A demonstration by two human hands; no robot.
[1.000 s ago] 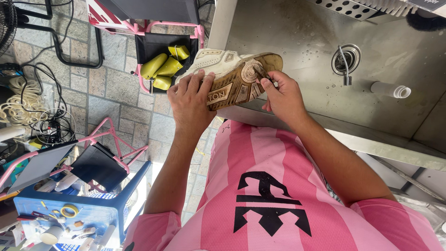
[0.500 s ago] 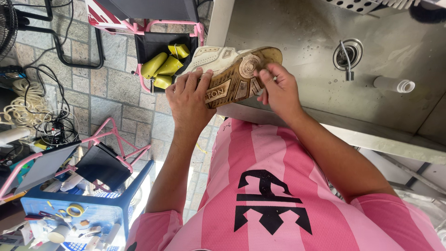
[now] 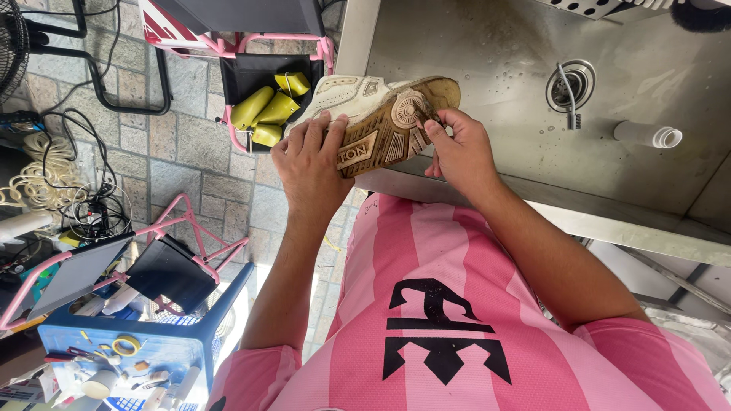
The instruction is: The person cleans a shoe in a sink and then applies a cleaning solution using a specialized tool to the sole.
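No packages, signs or screens show; the only label-like thing is a raised rectangular tan logo patch (image 3: pixel 352 154) (moulded lettering) on the shoe sole.

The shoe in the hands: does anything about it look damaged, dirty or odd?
The shoe is held sole up over the sink, the left hand gripping its middle and the right hand at one end. The sole looks brown with grime, while the upper is off-white. No tear is visible.

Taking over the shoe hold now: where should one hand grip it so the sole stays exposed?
Grip the shoe around its midfoot from the upper's side, as the left hand does. It lies sole-up over the sink edge, so this likely leaves the tread clear for the right hand at the heel.
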